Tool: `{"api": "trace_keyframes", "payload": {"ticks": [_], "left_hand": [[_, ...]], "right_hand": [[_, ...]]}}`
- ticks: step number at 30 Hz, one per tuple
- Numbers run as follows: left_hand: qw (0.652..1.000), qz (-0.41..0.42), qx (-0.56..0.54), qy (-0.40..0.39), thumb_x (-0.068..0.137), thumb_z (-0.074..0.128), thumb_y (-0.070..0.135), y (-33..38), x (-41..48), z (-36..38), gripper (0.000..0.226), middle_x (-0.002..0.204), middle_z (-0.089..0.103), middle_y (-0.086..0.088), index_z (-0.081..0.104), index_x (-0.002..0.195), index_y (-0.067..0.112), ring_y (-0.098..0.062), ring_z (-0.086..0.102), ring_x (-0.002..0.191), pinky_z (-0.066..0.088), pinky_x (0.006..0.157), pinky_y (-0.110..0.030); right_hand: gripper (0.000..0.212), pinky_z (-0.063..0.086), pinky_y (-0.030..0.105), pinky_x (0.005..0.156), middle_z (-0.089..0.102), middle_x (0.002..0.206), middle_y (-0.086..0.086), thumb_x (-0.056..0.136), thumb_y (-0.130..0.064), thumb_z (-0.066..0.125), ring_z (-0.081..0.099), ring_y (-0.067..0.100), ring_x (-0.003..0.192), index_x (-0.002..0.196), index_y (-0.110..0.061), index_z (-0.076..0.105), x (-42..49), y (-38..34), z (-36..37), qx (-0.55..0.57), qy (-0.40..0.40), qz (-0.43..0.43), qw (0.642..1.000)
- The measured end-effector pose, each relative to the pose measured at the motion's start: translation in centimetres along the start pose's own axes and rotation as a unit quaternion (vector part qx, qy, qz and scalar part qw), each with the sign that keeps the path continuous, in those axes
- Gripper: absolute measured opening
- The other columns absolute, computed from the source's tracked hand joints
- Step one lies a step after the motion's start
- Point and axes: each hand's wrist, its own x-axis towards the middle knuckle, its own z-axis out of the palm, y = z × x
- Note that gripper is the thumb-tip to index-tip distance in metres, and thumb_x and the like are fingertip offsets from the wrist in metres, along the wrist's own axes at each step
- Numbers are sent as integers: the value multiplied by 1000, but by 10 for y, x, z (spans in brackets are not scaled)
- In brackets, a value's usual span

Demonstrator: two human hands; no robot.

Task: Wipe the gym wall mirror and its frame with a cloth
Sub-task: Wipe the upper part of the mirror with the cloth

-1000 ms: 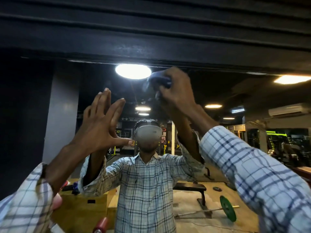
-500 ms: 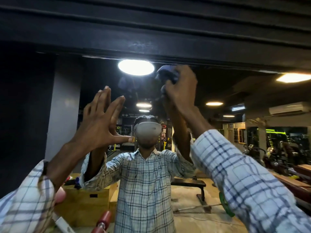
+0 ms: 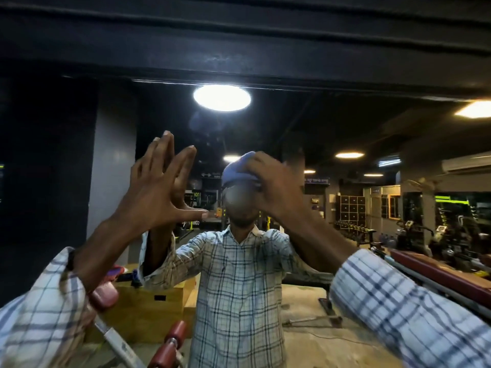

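Finding: the right hand (image 3: 273, 189) grips a bunched blue cloth (image 3: 235, 170), fingers curled over it, and holds it against the mirror (image 3: 332, 123) near mid-glass. The wad shows no clear long axis. The dark frame (image 3: 239, 59) runs level above, well apart from the cloth, so the upper edge lies straight up from this hand, which is nearer to it in reach. The left hand (image 3: 156, 192) is flat, fingers straight, fingertips meeting their reflection just left of the cloth. The glass reflects a round ceiling lamp (image 3: 221, 98), a wooden box (image 3: 148, 301) and gym machines (image 3: 425, 229).
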Motion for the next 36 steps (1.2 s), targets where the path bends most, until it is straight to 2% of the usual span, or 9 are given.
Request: {"api": "trace_keyframes", "payload": {"ticks": [5,10,14,16,21,24,26,32,36], "left_hand": [[1000,-8,11,-7,50,73,91,1,2,0,143,171,-26,1,4,165,42,-25,-19,159,2,122,-52],[1000,-17,11,-19,47,64,94,2,3,-1,142,172,-25,1,5,165,40,-26,-18,159,6,124,-59],[999,-25,9,-22,49,63,93,2,0,-2,139,171,-27,2,5,165,41,-25,-20,159,4,123,-57],[1000,-23,6,-18,51,63,93,2,-2,-2,138,171,-27,1,5,165,41,-25,-20,159,4,123,-58],[1000,-9,13,-20,51,61,93,-5,-2,-3,138,172,-25,-1,5,165,40,-27,-17,160,8,124,-60],[1000,10,15,-16,52,60,95,-17,-2,-6,136,172,-24,0,5,165,41,-26,-17,160,10,124,-59],[1000,22,10,-19,54,61,93,-26,-2,-8,136,172,-24,0,7,165,40,-26,-16,160,11,124,-59],[999,46,7,-7,54,65,91,-59,-3,-17,135,173,-21,0,10,165,38,-26,-13,160,16,124,-61],[998,60,14,-11,56,70,93,-81,-7,-22,137,173,-21,-1,10,166,37,-25,-15,160,15,124,-61]], "right_hand": [[35,41,1,81,62,121,3,87,-6,75,49,-1,98,120,-11,65,3,32,-44,-2,240,268,933],[24,51,25,84,61,107,-4,84,-15,68,55,8,97,107,-12,67,-37,3,-7,32,2,12,999],[31,46,9,81,60,110,-2,83,-9,77,54,6,96,112,-12,68,-14,31,-41,10,157,186,970],[32,50,14,84,60,114,-2,85,-7,76,56,6,98,114,-14,66,-15,26,-30,26,212,233,949],[36,52,23,83,58,109,-9,80,-8,79,55,7,98,112,-18,65,-56,-17,19,21,-19,36,999],[33,44,8,77,59,109,-8,81,-9,79,53,2,94,110,-17,66,-29,-7,-2,43,141,182,972],[30,49,11,78,61,113,-4,84,-8,78,55,4,97,111,-15,67,-14,-14,3,53,233,277,931],[32,41,8,80,57,106,-11,77,-8,80,47,-3,94,106,-15,68,-11,-51,48,5,52,76,996],[31,47,8,79,61,111,-3,82,-5,79,56,5,96,110,-14,67,12,-48,36,31,210,263,941]]}}
